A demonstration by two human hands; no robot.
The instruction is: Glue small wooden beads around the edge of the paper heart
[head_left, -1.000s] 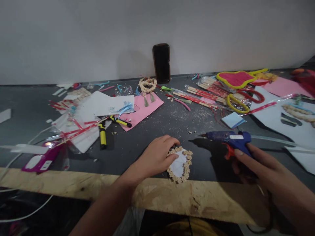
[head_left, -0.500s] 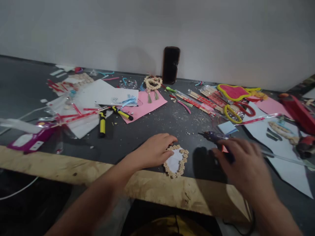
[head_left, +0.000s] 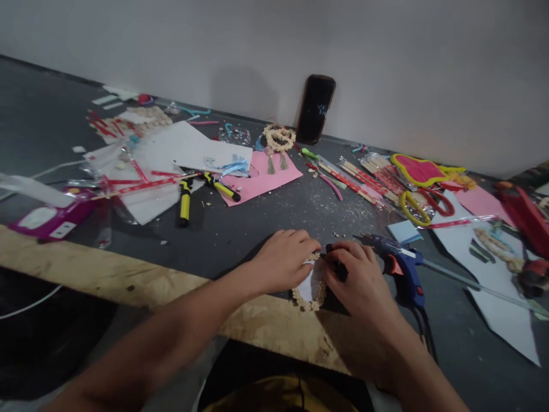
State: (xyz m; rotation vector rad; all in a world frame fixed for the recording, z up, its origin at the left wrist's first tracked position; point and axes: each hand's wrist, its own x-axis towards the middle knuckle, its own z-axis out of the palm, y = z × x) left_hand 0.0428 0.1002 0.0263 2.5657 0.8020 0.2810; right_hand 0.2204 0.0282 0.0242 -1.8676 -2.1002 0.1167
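Near the table's front edge lies an oval ring of small pale bead-like pieces [head_left: 311,303] around a white paper centre. My left hand [head_left: 287,260] holds its upper left edge, fingers curled over it. My right hand [head_left: 360,277] is at the upper right edge, its thumb and fingers pinched together. Something dark shows at those fingertips, but I cannot make out what it is. Just right of that hand, a blue glue gun [head_left: 398,260] with an orange trigger rests on the table, nozzle pointing left.
A phone [head_left: 316,109] leans on the wall beside pale ring ornaments with tassels [head_left: 278,138]. Yellow-and-black pliers [head_left: 184,203], pink paper [head_left: 261,180] and a purple glue gun [head_left: 55,214] are to the left. Yellow-handled scissors [head_left: 414,209], wrapped chopsticks [head_left: 351,180] and a red stapler-like tool [head_left: 521,212] are rightward.
My right hand has left the blue glue gun on the table and moved left to the beaded ring. My left hand stays on the ring. The view has tilted slightly.
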